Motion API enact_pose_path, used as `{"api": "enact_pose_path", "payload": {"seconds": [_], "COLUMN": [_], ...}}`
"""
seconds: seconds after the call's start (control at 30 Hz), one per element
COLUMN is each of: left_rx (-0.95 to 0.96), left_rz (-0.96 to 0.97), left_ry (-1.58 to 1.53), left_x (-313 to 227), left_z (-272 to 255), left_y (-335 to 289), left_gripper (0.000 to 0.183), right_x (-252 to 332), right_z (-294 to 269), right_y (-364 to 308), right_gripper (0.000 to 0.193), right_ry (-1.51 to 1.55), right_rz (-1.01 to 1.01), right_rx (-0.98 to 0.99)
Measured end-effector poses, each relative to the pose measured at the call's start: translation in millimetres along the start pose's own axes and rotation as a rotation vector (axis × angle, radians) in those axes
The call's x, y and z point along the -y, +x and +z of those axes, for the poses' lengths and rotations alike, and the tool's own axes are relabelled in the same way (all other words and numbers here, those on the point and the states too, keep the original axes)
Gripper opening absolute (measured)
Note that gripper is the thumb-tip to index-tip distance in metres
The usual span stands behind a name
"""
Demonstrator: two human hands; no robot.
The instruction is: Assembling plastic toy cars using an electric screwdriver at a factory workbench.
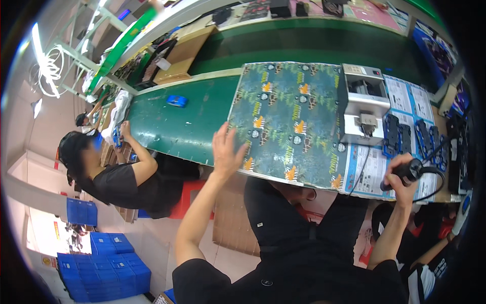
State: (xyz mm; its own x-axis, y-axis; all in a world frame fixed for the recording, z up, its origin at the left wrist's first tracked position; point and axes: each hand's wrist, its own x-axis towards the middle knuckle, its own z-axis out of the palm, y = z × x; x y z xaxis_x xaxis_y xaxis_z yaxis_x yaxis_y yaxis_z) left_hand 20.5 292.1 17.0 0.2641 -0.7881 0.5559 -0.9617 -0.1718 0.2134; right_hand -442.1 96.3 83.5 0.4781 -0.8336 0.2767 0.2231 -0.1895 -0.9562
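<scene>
- Head view, looking down at a tabletop [202, 124] that's green on the left and covered with printed sheets toward the right.
- Right hand [401, 186]: fingers wrapped around a black tool [410, 171], so yeah, it's grasping something. Both are by the near edge, close to the right corner. Can't really tell if the tool is touching anything below it.
- A black cable [440, 177] loops around at the right of that hand.
- Left hand [228, 154]: nothing in it, fingers released and kinda spread. It's at the near edge, right where the jungle sheet [283, 109] begins. Can't tell if the fingertips are touching the sheet or just above it.
- Blue parts [390, 136] sit in rows near the right end, most of them on a white-and-blue sheet [363, 175], farther from the near edge than the tool.
- Grey machine [358, 103] stands between the jungle sheet and those parts, reaching up toward the far edge.
- One blue car [176, 101] is off on its own on the green bit, up by the far left corner.
- Past the left end there's a co-worker [119, 182] in a dark top, hands around something blue.
- Blue boxes [106, 276] are stacked on the floor, lower left.
</scene>
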Motion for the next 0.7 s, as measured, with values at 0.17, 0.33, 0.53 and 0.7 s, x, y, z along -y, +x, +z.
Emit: {"api": "enact_pose_path", "payload": {"seconds": [0.17, 0.33, 0.53, 0.7], "left_rx": [-0.176, -0.193, 0.631, 1.264], "left_rz": [0.268, 0.660, 0.834, 0.732], "left_ry": [-0.287, -0.436, -0.004, 0.264], "left_x": [-134.9, -271.6, -381.3, -396.0], "left_z": [9.9, 26.2, 99.7, 160.6], "left_y": [53.6, 149.0, 248.4, 267.8], "left_gripper": [0.047, 0.033, 0.053, 0.080], "right_x": [3.5, 16.6, 25.6, 33.7], "right_z": [21.1, -2.0, -30.7, -41.7], "right_y": [7.1, -19.4, -44.1, -52.2], "right_gripper": [0.028, 0.023, 0.021, 0.023], "right_ry": [-0.115, 0.074, 0.160, 0.130], "right_rz": [0.070, 0.007, -0.061, -0.055], "right_rx": [-0.095, -0.235, -0.301, -0.277]}}
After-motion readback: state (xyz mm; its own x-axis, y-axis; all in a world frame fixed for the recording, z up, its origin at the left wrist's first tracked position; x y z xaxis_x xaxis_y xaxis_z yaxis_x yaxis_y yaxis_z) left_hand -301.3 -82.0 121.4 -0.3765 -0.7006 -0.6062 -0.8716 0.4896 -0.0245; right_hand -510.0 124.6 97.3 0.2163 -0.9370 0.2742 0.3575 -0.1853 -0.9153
